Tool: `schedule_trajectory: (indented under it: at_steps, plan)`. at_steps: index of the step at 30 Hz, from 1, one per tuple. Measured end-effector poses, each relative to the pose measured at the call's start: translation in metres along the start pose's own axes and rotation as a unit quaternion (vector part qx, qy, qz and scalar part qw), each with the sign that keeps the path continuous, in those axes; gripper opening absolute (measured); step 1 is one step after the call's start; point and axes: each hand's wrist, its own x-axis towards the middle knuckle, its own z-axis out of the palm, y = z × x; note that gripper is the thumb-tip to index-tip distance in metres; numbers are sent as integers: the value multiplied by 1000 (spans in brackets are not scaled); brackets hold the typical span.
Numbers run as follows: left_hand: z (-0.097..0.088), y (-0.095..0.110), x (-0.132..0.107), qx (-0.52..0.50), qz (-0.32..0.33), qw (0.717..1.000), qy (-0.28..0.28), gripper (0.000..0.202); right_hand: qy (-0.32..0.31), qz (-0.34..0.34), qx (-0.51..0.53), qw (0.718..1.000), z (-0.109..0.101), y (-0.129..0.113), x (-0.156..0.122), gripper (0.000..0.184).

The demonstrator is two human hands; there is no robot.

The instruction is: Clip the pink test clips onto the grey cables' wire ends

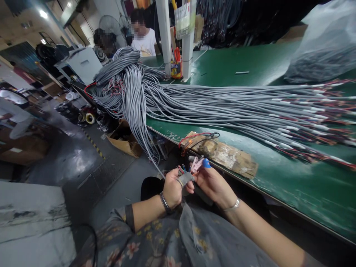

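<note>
Close to my body, below the bench edge, my left hand (172,188) is closed around the end of a grey cable. Thin coloured wires (182,169) fan out above its fingers, and a grey wrapping (185,178) covers one fingertip. My right hand (215,183) meets it from the right, with a blue finger cover (206,163) on its thumb. Pale pink material (197,164) shows at its fingertips; I cannot tell whether it is a wrap or a held piece. An orange wire runs between both hands, its end hidden in the right fingers.
A long bundle of grey cables (211,100) lies across the green bench (314,193), stripped ends to the right. A worn wooden board (225,154) with red and black leads sits at the near edge. Beyond are a post, a plastic bag (325,48) and a seated person (143,37).
</note>
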Motion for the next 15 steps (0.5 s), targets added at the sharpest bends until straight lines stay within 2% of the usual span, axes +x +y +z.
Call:
schedule_trajectory:
  at_steps: [9,12,15]
  plan:
    - [-3,-2,-1,0,-9,1000,1,40,8,8,5,1000,-2,4,2,44]
    - [-8,-4,-3,3,8,1000,2,42,7,32,6,999,-4,1,1,47]
    - [-15,-1,-4,34,52,998,0,43,5,50,13,999,-5,-3,2,49]
